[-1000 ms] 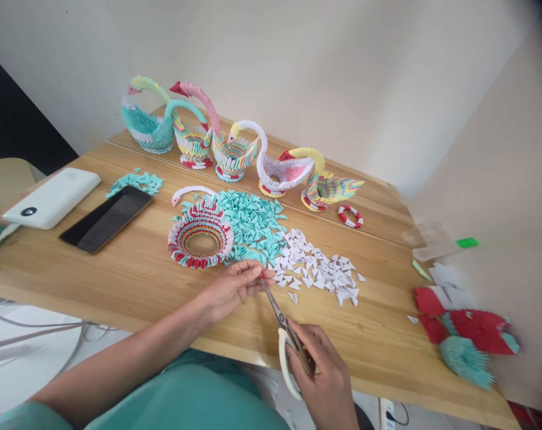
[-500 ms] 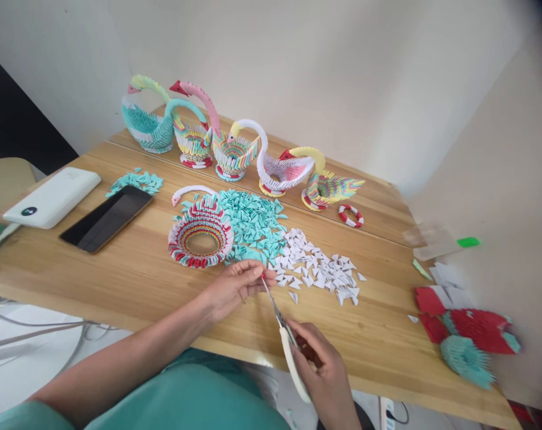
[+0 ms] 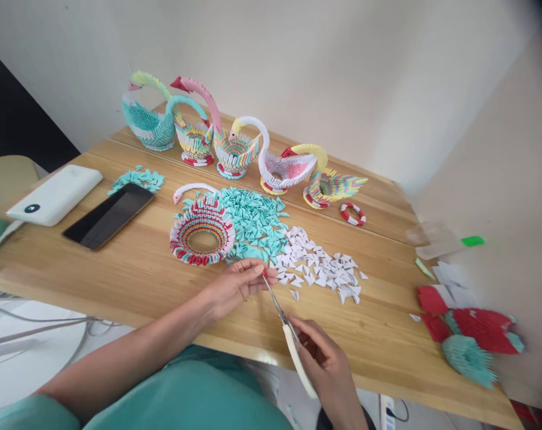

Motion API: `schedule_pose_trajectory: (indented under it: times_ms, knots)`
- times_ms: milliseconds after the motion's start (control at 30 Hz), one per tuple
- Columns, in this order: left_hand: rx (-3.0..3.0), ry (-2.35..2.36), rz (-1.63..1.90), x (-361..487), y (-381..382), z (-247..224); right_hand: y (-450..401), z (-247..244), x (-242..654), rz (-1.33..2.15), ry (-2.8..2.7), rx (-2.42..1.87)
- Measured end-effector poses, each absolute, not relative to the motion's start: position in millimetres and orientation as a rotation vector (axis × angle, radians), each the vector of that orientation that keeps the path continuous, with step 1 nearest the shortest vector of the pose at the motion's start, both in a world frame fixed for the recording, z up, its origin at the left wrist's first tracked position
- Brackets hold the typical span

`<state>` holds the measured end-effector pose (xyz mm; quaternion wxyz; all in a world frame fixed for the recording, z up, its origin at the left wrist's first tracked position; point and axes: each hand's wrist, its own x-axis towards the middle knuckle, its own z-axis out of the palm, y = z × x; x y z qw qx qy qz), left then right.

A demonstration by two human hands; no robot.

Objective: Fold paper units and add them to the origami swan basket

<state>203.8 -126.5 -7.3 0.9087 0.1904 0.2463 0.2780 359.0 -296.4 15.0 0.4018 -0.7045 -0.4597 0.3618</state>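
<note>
My left hand (image 3: 244, 282) pinches a tiny red piece (image 3: 264, 273), mostly hidden by the fingertips. Around the white handles of a pair of scissors (image 3: 294, 352), my right hand (image 3: 325, 361) is closed. The narrow blade tips reach up to the red piece at my left fingers. Just beyond my left hand sits a round basket (image 3: 179, 242) of red, white and coloured folded paper. A white curved swan neck (image 3: 197, 187) with a pink head lies behind it. Close by are a heap of teal folded paper pieces (image 3: 253, 215) and scattered white folded pieces (image 3: 318, 263).
Several finished paper swans (image 3: 235, 158) line the back of the wooden table (image 3: 132, 280), with a red-and-white ring (image 3: 353, 214) beside them. A phone (image 3: 110, 216) and white power bank (image 3: 56, 196) lie left. Red and teal paper parts (image 3: 477, 329) occupy the right end.
The view has shifted slightly. My hands keep nearly the same pose, with the scissor tips still at the red piece.
</note>
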Motion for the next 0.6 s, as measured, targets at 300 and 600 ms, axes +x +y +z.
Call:
schedule_pose_trajectory:
  times_ms: [300, 600]
  knots:
    - [0.379, 0.494, 0.607, 202.9, -125.6, -17.0, -298.9, 15.2, 354.4, 0.594, -1.442, -1.845]
    - [0.368, 0.479, 0.605, 204.8, -125.3, -12.8, -298.0, 14.5, 355.6, 0.587, -1.456, -1.817]
